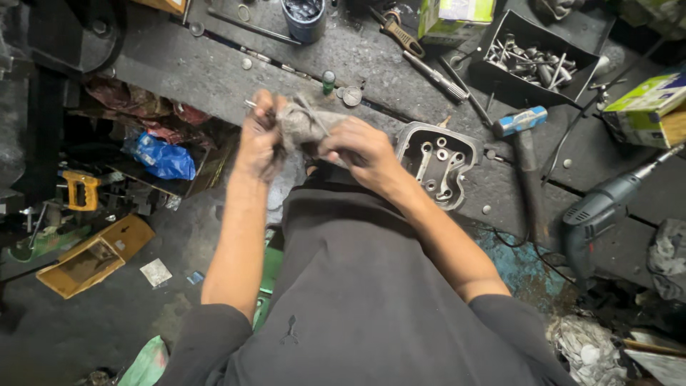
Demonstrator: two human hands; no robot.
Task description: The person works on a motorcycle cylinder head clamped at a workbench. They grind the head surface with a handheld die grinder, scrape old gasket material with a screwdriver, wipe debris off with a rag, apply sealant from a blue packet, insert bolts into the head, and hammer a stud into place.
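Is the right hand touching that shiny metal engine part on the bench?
Apart. In the head view, the right hand grips a dirty grey rag held over the bench edge, with dark bench between it and the silvery metal engine part.

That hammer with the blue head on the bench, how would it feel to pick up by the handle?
The hammer would probably feel head-heavy, since its blue head looks bulky against the slim dark handle. It lies flat on the workbench, so it seems unlikely to roll. The grimy handle may be slippery.
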